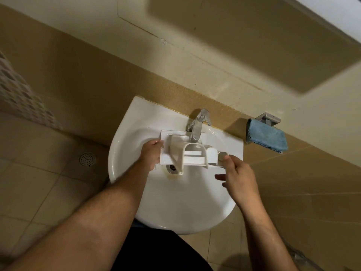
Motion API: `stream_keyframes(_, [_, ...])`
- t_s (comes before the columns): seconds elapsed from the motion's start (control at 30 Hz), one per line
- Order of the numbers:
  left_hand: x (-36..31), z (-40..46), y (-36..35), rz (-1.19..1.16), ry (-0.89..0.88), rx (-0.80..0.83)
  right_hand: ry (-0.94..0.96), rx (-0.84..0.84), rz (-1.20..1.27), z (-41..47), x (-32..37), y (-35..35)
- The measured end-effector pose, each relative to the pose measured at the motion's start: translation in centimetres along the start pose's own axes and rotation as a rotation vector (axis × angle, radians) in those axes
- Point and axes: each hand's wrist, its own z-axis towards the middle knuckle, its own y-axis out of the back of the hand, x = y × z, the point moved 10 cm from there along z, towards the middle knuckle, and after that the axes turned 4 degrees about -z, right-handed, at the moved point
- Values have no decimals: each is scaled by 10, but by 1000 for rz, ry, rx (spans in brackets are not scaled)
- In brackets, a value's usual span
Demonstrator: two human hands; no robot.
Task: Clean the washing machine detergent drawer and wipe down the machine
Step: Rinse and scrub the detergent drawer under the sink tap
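The white detergent drawer [187, 153] is held over the white sink [181, 204], just under the chrome tap [197, 126]. It lies sideways, its flat front panel to the left and its compartments facing me. My left hand [151, 153] grips the front panel at the left end. My right hand [237, 173] pinches the drawer's right end with thumb and forefinger, while the other fingers stick out loosely below. No water can be seen running from the tap.
A blue cloth [266, 138] hangs on a metal wall holder [268, 119] right of the sink. A floor drain [87, 159] sits in the tiled floor to the left. The sink's plughole [172, 168] shows under the drawer. A beige wall rises behind.
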Motion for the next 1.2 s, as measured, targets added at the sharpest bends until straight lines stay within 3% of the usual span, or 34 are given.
stream_keyframes(0.13, [0, -9, -6, 23, 33, 50, -26, 10, 4, 2, -6, 13])
stream_keyframes(0.33, [4, -10, 16, 85, 50, 7, 84, 20, -244, -6, 23, -15])
stream_keyframes(0.47, [8, -12, 3, 44, 94, 60, 45, -33, -104, 0, 10, -1])
stream_keyframes(0.67, [13, -28, -47, 121, 169, 306, -44, -124, 107, -4, -38, 30])
stream_keyframes(0.8, [2, -28, -60, 97, 123, 307, -45, -157, 160, -13, -50, 26])
stream_keyframes(0.97, [7, -21, -36, 116, 177, 168, 28, -49, 144, -18, -40, 6])
stream_keyframes(1.2, [18, -36, -11, 141, 315, 203, 166, 116, 119, -15, -29, -2])
